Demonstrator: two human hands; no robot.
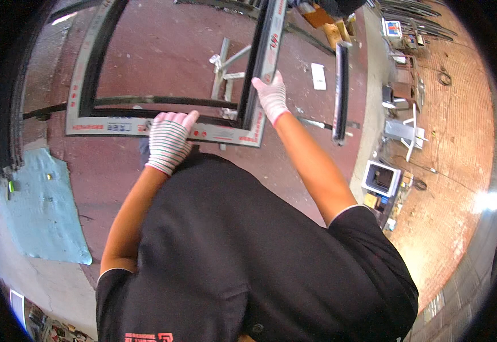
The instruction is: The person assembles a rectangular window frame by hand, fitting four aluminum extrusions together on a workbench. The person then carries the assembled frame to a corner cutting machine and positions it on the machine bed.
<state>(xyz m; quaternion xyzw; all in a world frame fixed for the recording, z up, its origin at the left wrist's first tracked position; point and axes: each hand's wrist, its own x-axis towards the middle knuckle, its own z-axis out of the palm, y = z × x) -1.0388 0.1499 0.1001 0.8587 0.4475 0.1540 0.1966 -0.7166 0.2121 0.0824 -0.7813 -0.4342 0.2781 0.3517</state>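
Note:
A large rectangular window frame [111,126], black with grey printed protective film, is held out in front of my body. Its far end runs past the top of the view. My left hand [169,141], in a striped white glove with pink fingertips, closes over the near bar, right of that bar's middle. Farther right, my right hand [272,98], gloved alike, grips the right-hand bar above the near corner. Its thumb lies on the inner side, and the fingers beneath are hidden. Through the opening, part of a light metal stand [225,68] shows below the frame.
A blue sheet [43,205] lies at the left. To the right stands a long dark profile [340,94], with a white paper [318,76] on the reddish floor. Cardboard boxes [335,33] sit at the top right. A white square-framed piece [380,177] lies by the brick-patterned surface [448,142].

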